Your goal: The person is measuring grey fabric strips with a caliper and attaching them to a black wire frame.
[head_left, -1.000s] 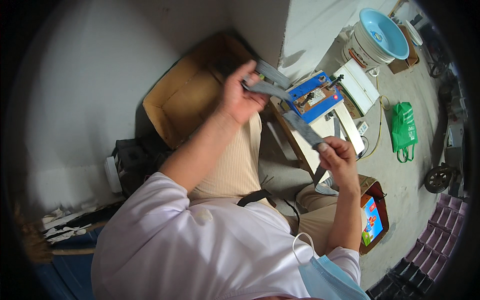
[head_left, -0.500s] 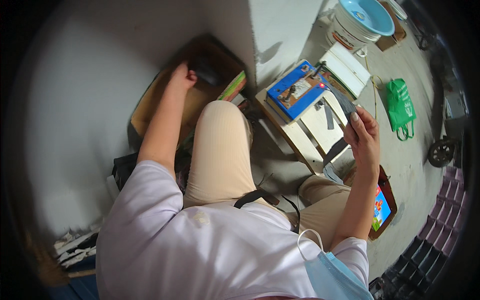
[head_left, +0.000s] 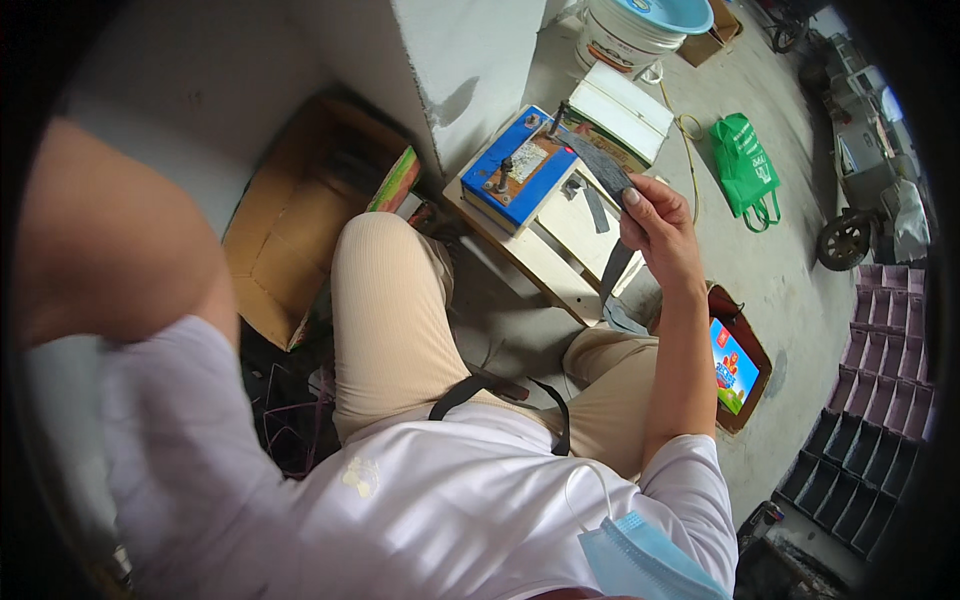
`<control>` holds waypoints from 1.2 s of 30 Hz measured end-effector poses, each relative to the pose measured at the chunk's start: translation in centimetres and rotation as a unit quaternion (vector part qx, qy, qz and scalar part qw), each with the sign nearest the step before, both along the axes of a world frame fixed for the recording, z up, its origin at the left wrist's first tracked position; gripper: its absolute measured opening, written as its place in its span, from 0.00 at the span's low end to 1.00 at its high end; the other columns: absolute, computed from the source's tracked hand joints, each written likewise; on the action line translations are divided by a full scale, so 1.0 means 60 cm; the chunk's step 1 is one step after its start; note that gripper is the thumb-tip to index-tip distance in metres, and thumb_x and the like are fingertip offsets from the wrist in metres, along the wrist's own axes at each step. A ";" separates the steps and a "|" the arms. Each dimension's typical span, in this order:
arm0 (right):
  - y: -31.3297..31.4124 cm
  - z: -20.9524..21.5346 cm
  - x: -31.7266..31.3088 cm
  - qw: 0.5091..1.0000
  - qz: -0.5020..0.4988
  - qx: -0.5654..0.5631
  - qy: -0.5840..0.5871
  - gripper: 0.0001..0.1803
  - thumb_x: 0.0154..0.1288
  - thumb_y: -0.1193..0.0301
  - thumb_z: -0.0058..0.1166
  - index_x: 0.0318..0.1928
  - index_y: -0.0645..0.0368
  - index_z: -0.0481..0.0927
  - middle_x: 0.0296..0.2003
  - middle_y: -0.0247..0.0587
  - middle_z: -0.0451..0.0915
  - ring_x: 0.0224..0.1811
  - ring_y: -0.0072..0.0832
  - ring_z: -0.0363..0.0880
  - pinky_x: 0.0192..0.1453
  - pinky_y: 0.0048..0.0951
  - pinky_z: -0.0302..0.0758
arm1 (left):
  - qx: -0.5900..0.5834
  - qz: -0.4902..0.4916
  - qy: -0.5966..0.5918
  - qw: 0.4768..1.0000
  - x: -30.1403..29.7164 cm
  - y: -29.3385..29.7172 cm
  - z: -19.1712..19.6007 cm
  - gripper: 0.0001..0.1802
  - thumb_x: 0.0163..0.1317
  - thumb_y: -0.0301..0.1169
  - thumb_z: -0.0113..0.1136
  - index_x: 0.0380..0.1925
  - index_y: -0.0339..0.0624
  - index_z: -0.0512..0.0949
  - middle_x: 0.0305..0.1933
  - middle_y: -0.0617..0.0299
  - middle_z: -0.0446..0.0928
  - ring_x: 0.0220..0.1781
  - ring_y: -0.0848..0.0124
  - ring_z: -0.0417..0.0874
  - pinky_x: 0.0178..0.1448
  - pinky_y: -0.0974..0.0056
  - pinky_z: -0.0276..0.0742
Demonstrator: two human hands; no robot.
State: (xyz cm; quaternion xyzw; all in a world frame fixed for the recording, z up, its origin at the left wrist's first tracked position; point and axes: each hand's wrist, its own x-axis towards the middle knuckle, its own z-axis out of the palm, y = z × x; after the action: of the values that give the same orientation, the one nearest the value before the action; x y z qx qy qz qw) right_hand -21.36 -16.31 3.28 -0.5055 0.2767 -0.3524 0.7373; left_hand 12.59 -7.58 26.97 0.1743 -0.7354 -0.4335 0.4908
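My right hand (head_left: 655,225) is shut on a long grey strip (head_left: 603,170). The strip runs from above the blue block down past my fingers, and its lower end hangs near my right knee. Below the hand lies a wooden board (head_left: 545,268) that carries a blue block-shaped device (head_left: 520,175) with metal posts and a short grey piece (head_left: 594,208). My left arm (head_left: 110,240) is raised close to the camera at the left, and its hand is out of the picture. I sit with my knees bent in beige trousers.
An open cardboard box (head_left: 290,225) stands at the left by a white wall corner. Behind the board are a white box (head_left: 625,110), a white bucket (head_left: 620,45) and a green bag (head_left: 745,165). A lit screen (head_left: 735,365) and dark trays (head_left: 870,450) lie at the right.
A second ago both hands held the strip. My left hand let go, reached into the cardboard box, then rose out of view. The right hand keeps the strip.
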 end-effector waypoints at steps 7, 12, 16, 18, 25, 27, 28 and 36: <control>-0.002 0.004 -0.025 0.998 -0.037 -0.021 0.050 0.10 0.69 0.71 0.51 0.44 0.63 0.79 0.18 0.24 0.67 0.16 0.10 0.57 0.18 0.16 0.51 | 0.035 0.114 -0.420 0.900 0.039 -0.037 -0.018 0.17 0.69 0.38 0.47 0.46 0.36 0.75 0.39 0.58 0.77 0.37 0.71 0.73 0.46 0.69 0.68; -0.020 -0.003 -0.007 0.999 -0.045 -0.009 0.030 0.11 0.67 0.70 0.54 0.45 0.63 0.79 0.18 0.24 0.68 0.16 0.11 0.59 0.17 0.15 0.54 | 0.039 0.192 -0.531 0.824 0.056 0.018 0.000 0.17 0.69 0.38 0.46 0.45 0.36 0.76 0.38 0.58 0.77 0.35 0.73 0.72 0.43 0.70 0.67; -0.003 0.003 -0.036 0.998 -0.067 0.006 0.020 0.10 0.68 0.71 0.54 0.47 0.62 0.79 0.19 0.25 0.69 0.16 0.12 0.61 0.17 0.16 0.54 | 0.026 0.191 -0.533 0.824 0.060 0.019 -0.020 0.17 0.69 0.38 0.46 0.44 0.36 0.77 0.37 0.59 0.77 0.33 0.74 0.71 0.41 0.71 0.66; -0.012 0.015 -0.066 0.994 -0.095 -0.009 0.061 0.10 0.68 0.71 0.53 0.46 0.62 0.79 0.19 0.25 0.69 0.16 0.12 0.60 0.17 0.16 0.54 | 0.003 0.185 -0.506 0.842 0.061 -0.018 -0.040 0.17 0.70 0.38 0.46 0.43 0.35 0.77 0.36 0.59 0.76 0.32 0.74 0.70 0.40 0.71 0.66; -0.025 0.017 -0.033 0.995 -0.096 -0.002 0.030 0.11 0.69 0.70 0.52 0.47 0.60 0.79 0.18 0.25 0.68 0.17 0.12 0.59 0.19 0.17 0.53 | -0.041 0.258 -0.540 0.800 0.048 0.037 0.016 0.17 0.70 0.37 0.46 0.42 0.35 0.78 0.34 0.60 0.76 0.29 0.76 0.69 0.36 0.72 0.65; -0.025 0.021 -0.038 0.998 -0.057 -0.010 0.000 0.13 0.68 0.70 0.53 0.49 0.62 0.78 0.19 0.24 0.69 0.17 0.10 0.60 0.19 0.14 0.53 | -0.098 0.287 -0.515 0.802 0.035 0.057 0.033 0.17 0.70 0.37 0.46 0.41 0.35 0.78 0.34 0.60 0.76 0.28 0.76 0.68 0.35 0.72 0.65; -0.028 0.025 -0.034 0.997 -0.069 -0.023 0.009 0.13 0.68 0.70 0.53 0.50 0.62 0.78 0.19 0.25 0.69 0.17 0.10 0.60 0.18 0.15 0.53 | -0.138 0.308 -0.483 0.808 0.025 0.068 0.046 0.17 0.70 0.37 0.46 0.41 0.35 0.78 0.34 0.60 0.76 0.28 0.76 0.68 0.34 0.72 0.64; -0.021 0.021 -0.037 0.996 -0.059 -0.030 -0.067 0.12 0.69 0.70 0.51 0.48 0.61 0.79 0.18 0.25 0.69 0.16 0.11 0.58 0.19 0.16 0.53 | -0.153 0.402 -0.125 0.894 -0.146 0.095 -0.051 0.18 0.70 0.37 0.46 0.39 0.34 0.79 0.32 0.61 0.75 0.24 0.78 0.66 0.30 0.74 0.63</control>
State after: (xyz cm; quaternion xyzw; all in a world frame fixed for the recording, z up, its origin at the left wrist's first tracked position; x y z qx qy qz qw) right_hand -23.60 -17.56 4.55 -0.4856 0.2455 -0.4364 0.7165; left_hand 3.84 -1.91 23.93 0.4307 -0.7153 -0.0565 0.5474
